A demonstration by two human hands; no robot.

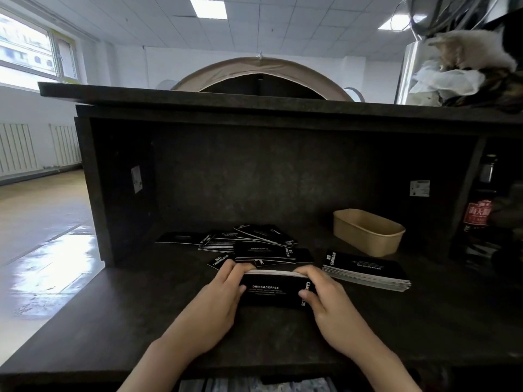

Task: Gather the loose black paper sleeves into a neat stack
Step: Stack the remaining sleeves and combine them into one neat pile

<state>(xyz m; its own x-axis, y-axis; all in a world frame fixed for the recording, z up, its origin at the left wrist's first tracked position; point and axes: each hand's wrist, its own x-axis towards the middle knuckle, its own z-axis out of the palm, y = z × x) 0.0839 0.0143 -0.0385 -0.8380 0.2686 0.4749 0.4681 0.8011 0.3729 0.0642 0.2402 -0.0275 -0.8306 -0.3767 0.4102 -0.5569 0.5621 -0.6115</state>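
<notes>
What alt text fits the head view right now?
Both hands, left hand and right hand, grip a stack of black paper sleeves on a dark counter. Loose sleeves lie scattered behind it, a second stack and a tan paper tub to the right.

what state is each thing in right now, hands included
left hand: grips the held stack's left end
right hand: grips its right end
held stack: squared, between both hands
loose sleeves: scattered, overlapping
finished stack: lying flat, slightly fanned
paper tub: upright, looks empty
</notes>
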